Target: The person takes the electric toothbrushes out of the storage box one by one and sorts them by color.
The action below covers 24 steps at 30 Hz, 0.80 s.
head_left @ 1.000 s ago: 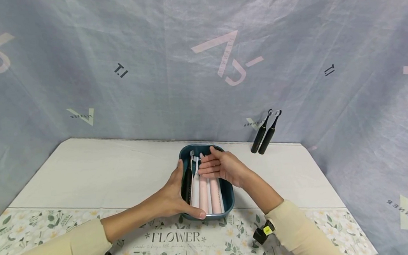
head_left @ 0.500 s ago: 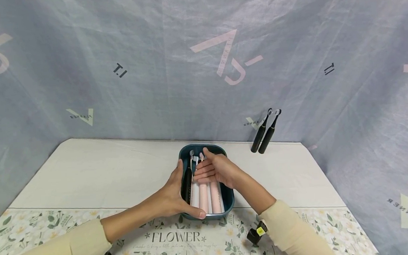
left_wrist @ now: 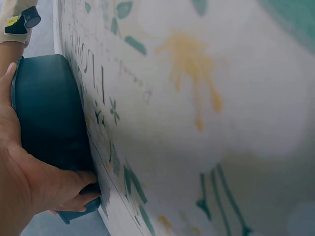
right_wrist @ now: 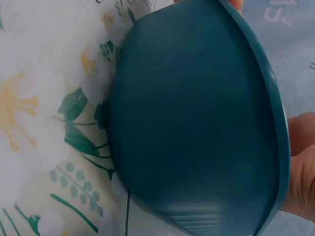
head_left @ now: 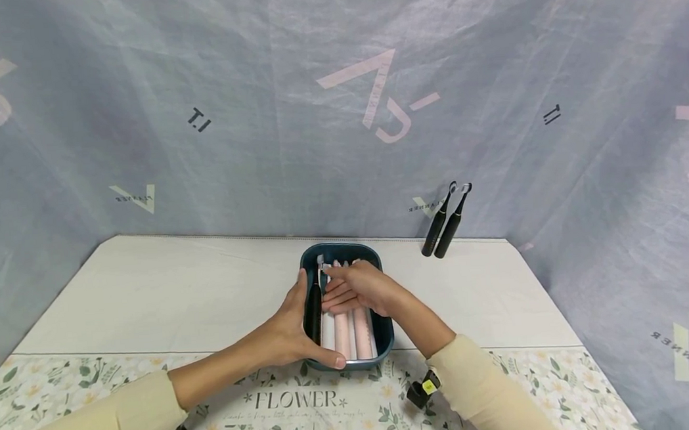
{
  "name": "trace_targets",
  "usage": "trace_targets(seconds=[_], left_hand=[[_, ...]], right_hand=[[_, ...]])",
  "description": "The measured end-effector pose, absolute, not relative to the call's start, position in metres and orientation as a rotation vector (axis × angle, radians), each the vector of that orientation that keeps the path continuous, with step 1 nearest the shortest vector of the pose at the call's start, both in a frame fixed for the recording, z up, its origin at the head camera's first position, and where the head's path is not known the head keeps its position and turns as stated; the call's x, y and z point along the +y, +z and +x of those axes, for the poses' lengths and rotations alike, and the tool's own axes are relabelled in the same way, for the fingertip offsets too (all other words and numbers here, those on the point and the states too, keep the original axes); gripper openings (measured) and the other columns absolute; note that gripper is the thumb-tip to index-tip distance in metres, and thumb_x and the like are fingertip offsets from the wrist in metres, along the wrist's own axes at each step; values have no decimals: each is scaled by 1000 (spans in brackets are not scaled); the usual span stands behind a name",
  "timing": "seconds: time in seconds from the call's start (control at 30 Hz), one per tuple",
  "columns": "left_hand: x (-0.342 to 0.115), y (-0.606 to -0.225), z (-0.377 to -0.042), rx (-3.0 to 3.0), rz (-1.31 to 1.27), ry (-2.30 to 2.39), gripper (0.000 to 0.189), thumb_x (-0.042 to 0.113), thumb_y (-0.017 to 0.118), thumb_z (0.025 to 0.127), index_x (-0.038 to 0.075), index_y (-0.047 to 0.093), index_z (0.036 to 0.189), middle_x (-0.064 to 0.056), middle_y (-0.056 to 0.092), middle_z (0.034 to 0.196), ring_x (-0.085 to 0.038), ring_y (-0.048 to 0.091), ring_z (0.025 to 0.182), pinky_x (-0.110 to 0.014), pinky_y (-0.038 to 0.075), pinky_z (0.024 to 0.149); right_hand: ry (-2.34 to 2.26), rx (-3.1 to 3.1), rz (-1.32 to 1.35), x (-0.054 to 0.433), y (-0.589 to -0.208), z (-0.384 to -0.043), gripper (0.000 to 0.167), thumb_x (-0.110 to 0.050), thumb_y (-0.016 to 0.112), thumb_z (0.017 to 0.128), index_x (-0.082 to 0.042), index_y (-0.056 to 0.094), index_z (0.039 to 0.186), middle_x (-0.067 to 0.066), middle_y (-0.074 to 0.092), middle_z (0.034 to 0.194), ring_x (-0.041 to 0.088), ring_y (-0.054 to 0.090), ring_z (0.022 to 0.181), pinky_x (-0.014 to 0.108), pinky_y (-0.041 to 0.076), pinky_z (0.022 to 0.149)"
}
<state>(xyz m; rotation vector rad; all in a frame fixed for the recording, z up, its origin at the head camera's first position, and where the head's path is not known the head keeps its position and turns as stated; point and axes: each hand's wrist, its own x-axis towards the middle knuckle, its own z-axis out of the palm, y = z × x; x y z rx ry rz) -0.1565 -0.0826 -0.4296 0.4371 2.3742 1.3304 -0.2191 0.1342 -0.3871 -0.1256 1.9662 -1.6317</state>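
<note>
A teal box (head_left: 358, 365) holds electric toothbrushes lying side by side: a black one (head_left: 313, 315) along the left wall, a white one (head_left: 328, 337) beside it, and pink ones (head_left: 343, 337) further right. My left hand (head_left: 292, 330) grips the box's left side, thumb on the front rim and fingers along the outer wall. In the left wrist view the left hand (left_wrist: 34, 182) curls around a corner of the box. Over the box, my right hand (head_left: 363, 289) reaches in above the toothbrushes with extended fingers, hiding their upper parts.
Two black electric toothbrushes (head_left: 434, 233) stand upright side by side at the back right. A white cloth with a floral front band (head_left: 238, 412) covers the table. A grey-blue curtain (head_left: 279, 114) rises behind and along both sides.
My right hand has moved left across the box, its fingers now near the white toothbrush and the black one. The left hand keeps its hold on the box.
</note>
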Motion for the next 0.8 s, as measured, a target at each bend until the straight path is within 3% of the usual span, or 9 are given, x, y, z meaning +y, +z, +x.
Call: trace_targets(seconds=[0.17, 0.27, 0.47, 0.8], left_hand=[[-83, -430, -156, 2383, 403, 1313, 178, 59, 108, 69, 26, -30, 177, -17, -19, 189, -49, -2, 177, -74, 26, 136], [-83, -430, -155, 2392, 388, 1303, 178, 60, 108, 68, 28, -30, 177, -16, -19, 190, -48, -1, 177, -73, 27, 136], [-84, -430, -155, 2398, 393, 1293, 177, 61, 108, 69, 27, -29, 177, -17, -19, 190, -48, -3, 177, -73, 28, 135], [-83, -429, -156, 2397, 410, 1288, 177, 62, 107, 69, 26, -29, 177, -17, -20, 189, -47, -5, 177, -73, 28, 136]], right_hand=[[-1617, 2028, -164, 130, -392, -217, 29, -11, 76, 106, 11, 80, 124, 29, 84, 116, 38, 86, 108, 43, 70, 92], [-1597, 2090, -139, 125, -393, -215, 20, -8, 87, 98, 7, 85, 110, 24, 86, 105, 35, 87, 101, 42, 71, 88], [-1507, 2244, -21, 115, -395, -213, 22, -19, 101, 87, -2, 89, 94, 15, 87, 90, 26, 87, 84, 37, 71, 78], [-1455, 2348, 44, 109, -399, -212, 25, -19, 105, 82, -3, 88, 92, 12, 85, 87, 21, 84, 76, 36, 71, 74]])
